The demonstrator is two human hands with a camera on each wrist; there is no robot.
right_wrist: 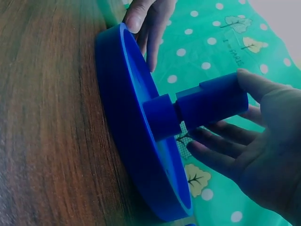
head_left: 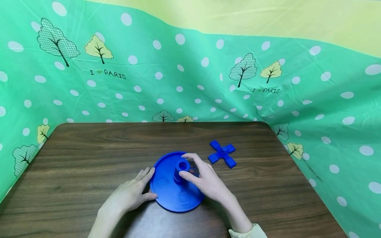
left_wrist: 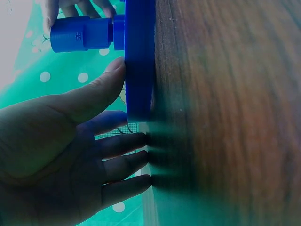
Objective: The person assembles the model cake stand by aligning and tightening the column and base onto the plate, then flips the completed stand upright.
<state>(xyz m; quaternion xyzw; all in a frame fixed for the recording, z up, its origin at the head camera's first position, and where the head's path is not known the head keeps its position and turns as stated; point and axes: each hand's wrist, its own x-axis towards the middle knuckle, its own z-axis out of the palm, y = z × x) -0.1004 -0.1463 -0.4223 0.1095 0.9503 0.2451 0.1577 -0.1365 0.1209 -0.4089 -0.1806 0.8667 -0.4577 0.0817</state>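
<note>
A round blue plastic disc with a raised rim lies on the table. On its middle stands a short blue collar, and above that a hollow blue cylinder, with a narrow neck showing between them. My right hand holds the cylinder near its top, thumb on one side and fingers round the other. At the disc's left edge, my left hand steadies the rim with thumb and index finger. Its other fingers stretch out fairly straight, tips down at the table in the left wrist view.
A blue cross-shaped piece with flat arms lies on the table to the right, beyond my right hand. The dark wood-grain tabletop ends at a green dotted curtain printed with trees.
</note>
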